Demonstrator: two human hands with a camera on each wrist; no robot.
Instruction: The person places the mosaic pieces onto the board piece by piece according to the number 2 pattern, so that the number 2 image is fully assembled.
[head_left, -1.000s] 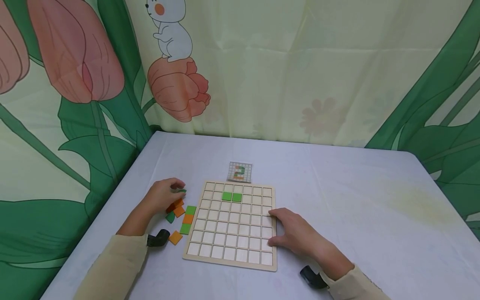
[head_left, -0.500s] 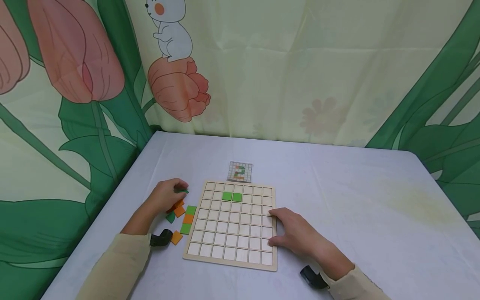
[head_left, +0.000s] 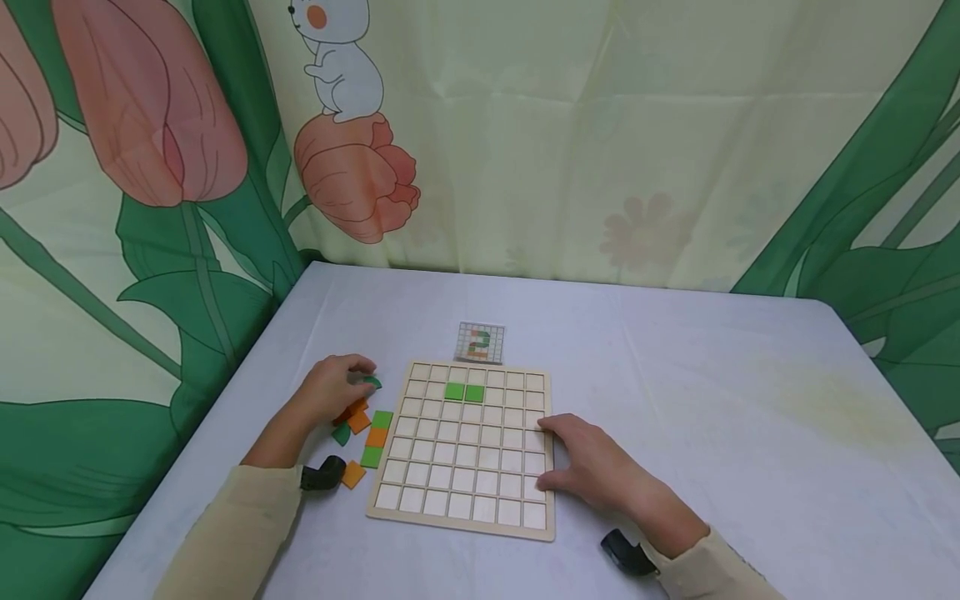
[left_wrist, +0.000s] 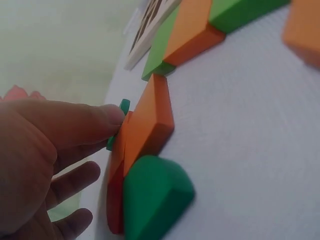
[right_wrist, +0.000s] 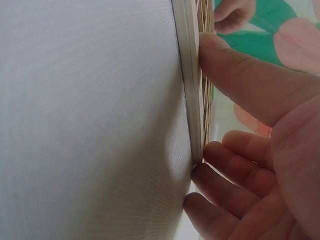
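My left hand (head_left: 330, 392) is just left of the board, over a small pile of tiles. In the left wrist view its thumb and forefinger pinch a dark green tile (left_wrist: 125, 106), mostly covered by the thumb. Below lie orange tiles (left_wrist: 150, 112), a red-orange tile (left_wrist: 116, 200) and a dark green tile with a curved side (left_wrist: 155, 195). My right hand (head_left: 592, 465) rests on the right edge of the wooden grid board (head_left: 465, 527), thumb and fingers spread along it. Two light green tiles (head_left: 464, 392) sit side by side in the board's second row.
A small pattern card (head_left: 480, 342) showing a figure like a 2 lies behind the board. Light green and orange tiles (head_left: 377, 437) line the board's left edge. A lone orange tile (head_left: 353, 475) lies near the left wrist camera (head_left: 324, 473). A white cloth (head_left: 712, 400) covers the table.
My left hand has shifted slightly right with the dark green tile, and more of the tile shows past the fingertips. My right hand and the board have stayed put.
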